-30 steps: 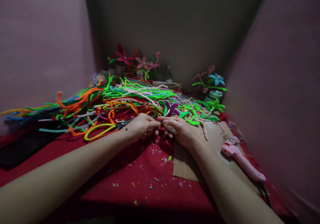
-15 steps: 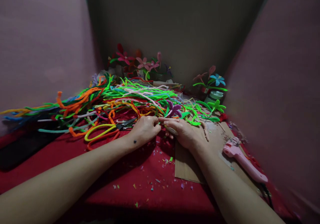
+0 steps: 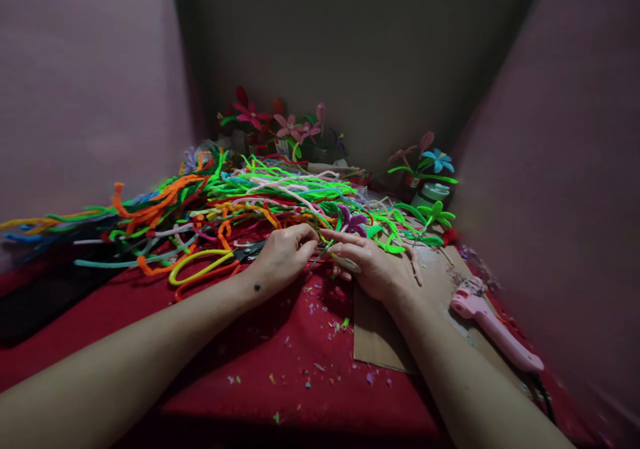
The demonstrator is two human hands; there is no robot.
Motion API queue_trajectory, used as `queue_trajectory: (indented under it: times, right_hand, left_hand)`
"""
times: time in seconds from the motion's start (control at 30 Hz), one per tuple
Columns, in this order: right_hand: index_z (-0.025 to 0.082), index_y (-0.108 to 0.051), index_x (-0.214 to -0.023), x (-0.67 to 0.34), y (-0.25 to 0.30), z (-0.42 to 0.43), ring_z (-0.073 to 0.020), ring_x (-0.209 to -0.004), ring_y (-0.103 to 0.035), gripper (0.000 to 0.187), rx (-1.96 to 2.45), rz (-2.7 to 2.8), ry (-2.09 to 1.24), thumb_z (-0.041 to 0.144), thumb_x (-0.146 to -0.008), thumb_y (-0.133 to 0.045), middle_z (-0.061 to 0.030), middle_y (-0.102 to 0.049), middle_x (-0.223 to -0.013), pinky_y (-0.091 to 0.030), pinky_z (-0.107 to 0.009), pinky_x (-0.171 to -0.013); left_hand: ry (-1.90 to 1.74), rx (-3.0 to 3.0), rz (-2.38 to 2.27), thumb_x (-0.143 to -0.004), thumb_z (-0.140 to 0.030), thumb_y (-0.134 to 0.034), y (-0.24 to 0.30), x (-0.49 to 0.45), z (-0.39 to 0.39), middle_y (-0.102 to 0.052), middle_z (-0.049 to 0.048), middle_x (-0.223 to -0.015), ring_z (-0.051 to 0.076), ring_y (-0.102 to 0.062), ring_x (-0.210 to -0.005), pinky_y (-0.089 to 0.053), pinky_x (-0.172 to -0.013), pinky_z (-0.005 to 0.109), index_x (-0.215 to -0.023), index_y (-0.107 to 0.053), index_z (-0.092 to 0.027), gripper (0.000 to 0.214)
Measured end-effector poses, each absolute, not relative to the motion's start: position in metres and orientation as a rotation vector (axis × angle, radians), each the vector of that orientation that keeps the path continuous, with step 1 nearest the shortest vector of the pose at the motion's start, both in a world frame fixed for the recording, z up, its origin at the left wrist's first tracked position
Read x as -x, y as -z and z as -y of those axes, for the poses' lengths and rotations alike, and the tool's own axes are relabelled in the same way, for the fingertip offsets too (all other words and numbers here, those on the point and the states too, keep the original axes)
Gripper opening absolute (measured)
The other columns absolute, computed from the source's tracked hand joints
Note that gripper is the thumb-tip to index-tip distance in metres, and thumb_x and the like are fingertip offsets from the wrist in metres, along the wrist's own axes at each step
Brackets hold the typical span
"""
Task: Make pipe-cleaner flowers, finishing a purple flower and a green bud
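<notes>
Above the red cloth, my two hands meet in front of a heap of pipe cleaners. My left hand point(image 3: 284, 255) is closed in a pinch, and what lies between its fingertips is too small to make out. My right hand point(image 3: 367, 265) curls around a pale, round roll of tape point(image 3: 346, 263), its index finger stretched toward my left fingertips. A thin green stem point(image 3: 320, 255) slants down between the hands. Just past my right fingers is a purple pipe-cleaner flower point(image 3: 353, 222); whether the stem belongs to it is hidden.
Scissors with yellow and orange handles point(image 3: 200, 267) lie left of my left hand. Loose pipe cleaners point(image 3: 280, 185) spread behind. To the right, a pink glue gun point(image 3: 495, 325) rests on cardboard point(image 3: 383, 332). Finished flowers point(image 3: 287, 127) and a pale green bottle point(image 3: 431, 194) stand at the back.
My left hand has shifted slightly left and tilted, opening a small gap between the hands. The thin green stem now shows there.
</notes>
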State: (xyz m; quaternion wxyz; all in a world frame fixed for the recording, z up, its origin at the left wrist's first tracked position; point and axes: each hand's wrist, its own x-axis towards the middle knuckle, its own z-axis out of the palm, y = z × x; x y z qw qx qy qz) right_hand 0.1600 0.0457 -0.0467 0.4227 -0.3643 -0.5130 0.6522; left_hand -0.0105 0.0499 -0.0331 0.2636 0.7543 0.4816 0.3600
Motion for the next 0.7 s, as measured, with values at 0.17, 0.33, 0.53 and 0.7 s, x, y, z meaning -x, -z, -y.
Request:
queue_trajectory:
  times: [0.17,0.33,0.53,0.7]
  right_hand:
    - [0.020,-0.061,-0.115,-0.159,0.047,-0.045,-0.0075,-0.047,-0.049,0.045,0.929,1.279,-1.641,0.019,-0.070,-0.059,-0.0001,-0.061,-0.068,-0.028,-0.021,-0.042]
    - [0.021,-0.060,-0.116,-0.161,0.049,-0.047,-0.0083,-0.051,-0.049,0.045,0.940,1.328,-1.647,0.022,-0.072,-0.060,-0.0017,-0.063,-0.071,-0.029,-0.022,-0.045]
    - [0.021,-0.057,-0.120,-0.160,0.051,-0.047,-0.0081,-0.053,-0.048,0.048,0.946,1.366,-1.637,0.025,-0.073,-0.063,-0.0016,-0.064,-0.073,-0.029,-0.022,-0.048]
    - [0.020,-0.057,-0.120,-0.158,0.052,-0.046,-0.0076,-0.052,-0.047,0.049,0.945,1.412,-1.595,0.027,-0.072,-0.063,-0.0011,-0.064,-0.073,-0.029,-0.023,-0.049]
  left_hand:
    - [-0.746,-1.342,-1.028,-0.078,-0.037,-0.054,0.031,0.011,-0.049,-0.043,-0.0058,-0.048,0.005,-0.029,-0.036,-0.018,-0.035,0.018,-0.067,-0.052,-0.016,0.024]
    - [-0.624,-1.187,-0.863,-0.077,-0.034,-0.058,0.032,0.010,-0.051,-0.053,-0.0004,-0.058,0.002,-0.035,-0.036,-0.023,-0.031,0.015,-0.068,-0.059,-0.010,0.025]
    - [-0.686,-1.214,-0.896,-0.073,-0.025,-0.059,0.035,0.005,-0.054,-0.052,-0.0015,-0.050,0.003,-0.036,-0.031,-0.022,-0.028,0.016,-0.060,-0.056,-0.012,0.020]
    - [-0.767,-1.284,-1.068,-0.072,-0.021,-0.055,0.030,-0.002,-0.047,-0.050,-0.0038,-0.043,0.004,-0.033,-0.027,-0.018,-0.026,0.016,-0.059,-0.051,-0.015,0.015]
